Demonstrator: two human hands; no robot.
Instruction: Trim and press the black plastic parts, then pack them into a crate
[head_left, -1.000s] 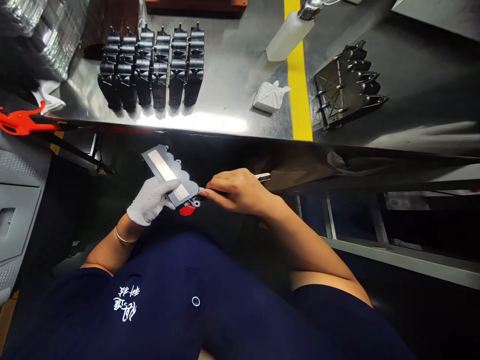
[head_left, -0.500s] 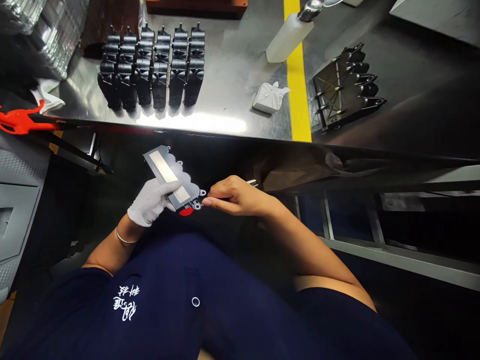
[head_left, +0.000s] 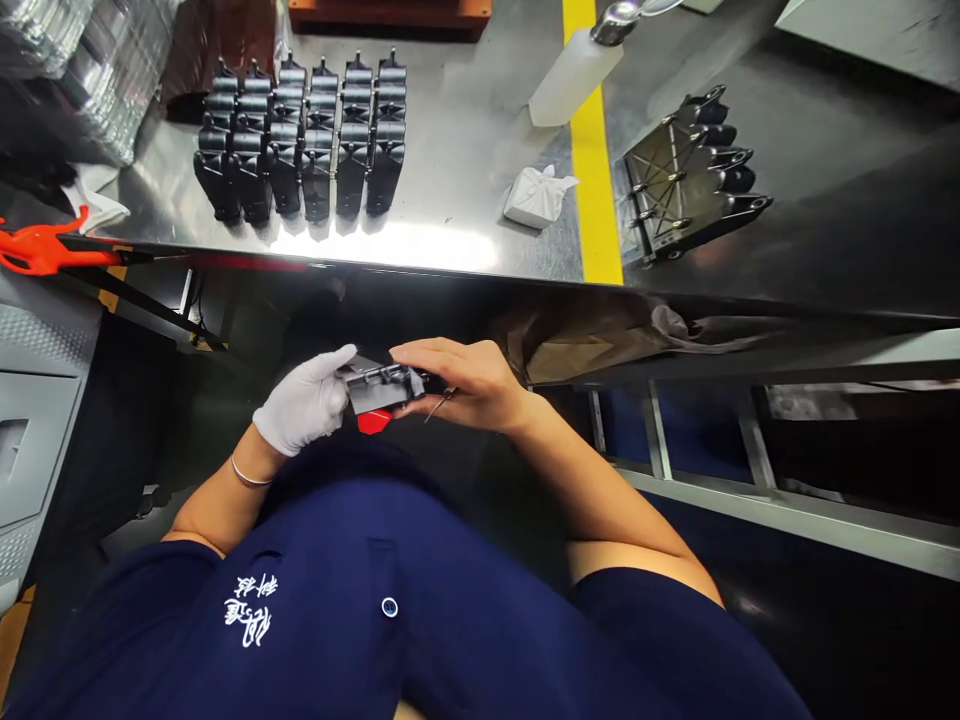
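Note:
In front of my body, a black plastic moulded part (head_left: pixel 384 388) is held between both hands, its narrow ribbed side turned up. My left hand (head_left: pixel 301 402), in a white glove, is closed on the part's left end with the thumb on top. My bare right hand (head_left: pixel 480 388) grips the right end, fingers over the top and thumb underneath. A thin metal tool (head_left: pixel 441 404) sticks out below the right fingers; its kind is hard to make out. Something red (head_left: pixel 373 421) shows just under the part.
On the metal bench (head_left: pixel 450 180) stand several similar black parts (head_left: pixel 300 140) in a row, a white wrapped bundle (head_left: pixel 538 197) and a white bottle (head_left: pixel 574 80). Right of the yellow tape (head_left: pixel 598 190) lies another black part (head_left: pixel 686 180). An orange-red tool (head_left: pixel 45 245) is at the left edge.
The part has been turned from its flat face with the pale strip to its narrow side. My right hand has moved from its corner to a grip around the right end.

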